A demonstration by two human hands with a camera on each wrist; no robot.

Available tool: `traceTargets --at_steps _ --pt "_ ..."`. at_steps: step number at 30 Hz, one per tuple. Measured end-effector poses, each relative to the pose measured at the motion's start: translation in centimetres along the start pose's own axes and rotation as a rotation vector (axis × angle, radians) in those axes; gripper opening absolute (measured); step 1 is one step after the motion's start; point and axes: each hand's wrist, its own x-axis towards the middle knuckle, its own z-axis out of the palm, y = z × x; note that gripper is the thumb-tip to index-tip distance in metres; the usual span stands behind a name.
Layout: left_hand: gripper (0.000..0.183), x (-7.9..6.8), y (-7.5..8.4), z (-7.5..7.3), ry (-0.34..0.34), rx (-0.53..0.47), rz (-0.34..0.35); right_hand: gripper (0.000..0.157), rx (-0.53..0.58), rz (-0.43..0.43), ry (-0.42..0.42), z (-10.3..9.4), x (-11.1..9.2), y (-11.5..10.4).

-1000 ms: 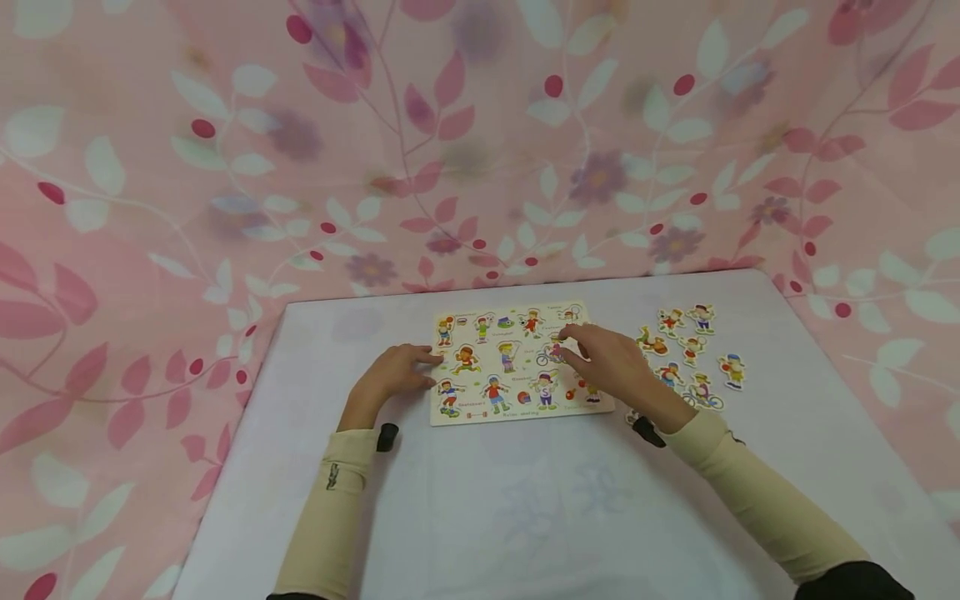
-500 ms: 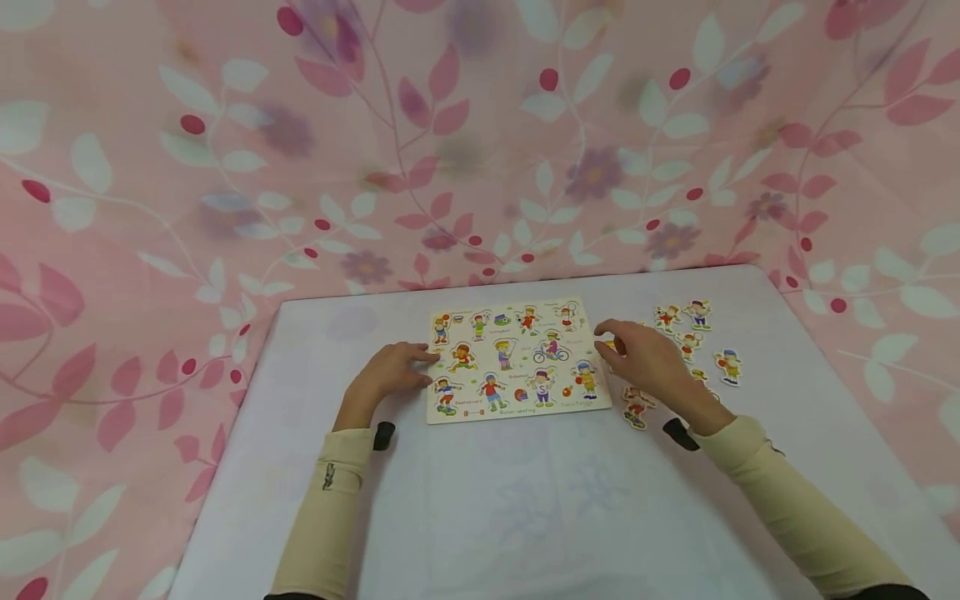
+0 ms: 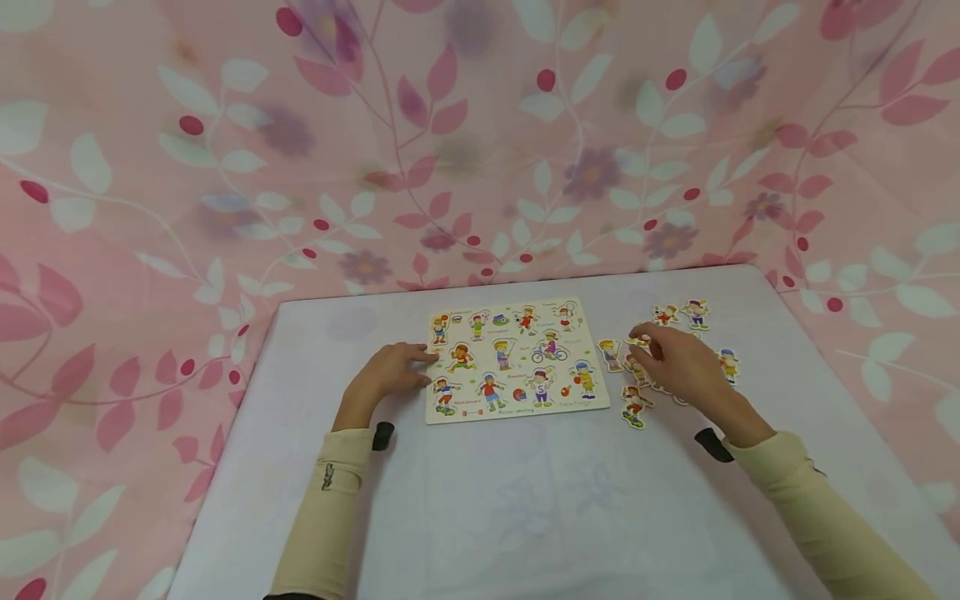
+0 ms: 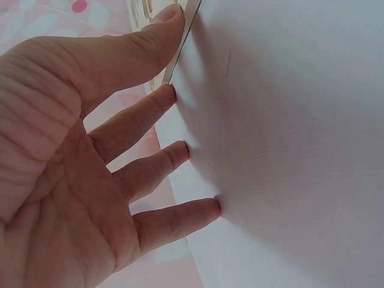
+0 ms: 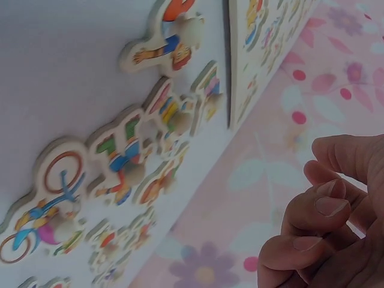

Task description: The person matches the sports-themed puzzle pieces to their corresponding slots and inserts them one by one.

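A cream wooden puzzle board (image 3: pixel 480 373) with colourful sporting children lies on the table. At its left edge rests my left hand (image 3: pixel 386 375); in the left wrist view the thumb (image 4: pixel 132 60) lies on the board's edge and the other fingers spread straight along the side. My right hand (image 3: pixel 686 362) hovers over the loose puzzle pieces right of the board, fingers loosely curled around nothing. It hides some of them in the head view. Among these are a skateboarder piece (image 3: pixel 635 408), a golfer piece (image 3: pixel 611 356) and a cyclist piece (image 5: pixel 45 219).
Other loose pieces lie behind and beside the right hand, such as a baseball player piece (image 3: pixel 697 314) and a blue-capped child piece (image 3: pixel 728 367). A white cloth covers the table (image 3: pixel 480 500). Pink floral fabric (image 3: pixel 480 167) hangs behind it.
My right hand has moved right from over the cyclist figure on the board to the loose pieces. The golfer piece beside the board has come into view. The left hand stays put.
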Motion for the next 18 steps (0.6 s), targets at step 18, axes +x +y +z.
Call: traceTargets --at_steps 18 --pt "0.048 -0.3 0.0 -0.1 0.012 0.001 0.034 0.029 -0.004 0.049 -0.107 1.4 -0.3 2.8"
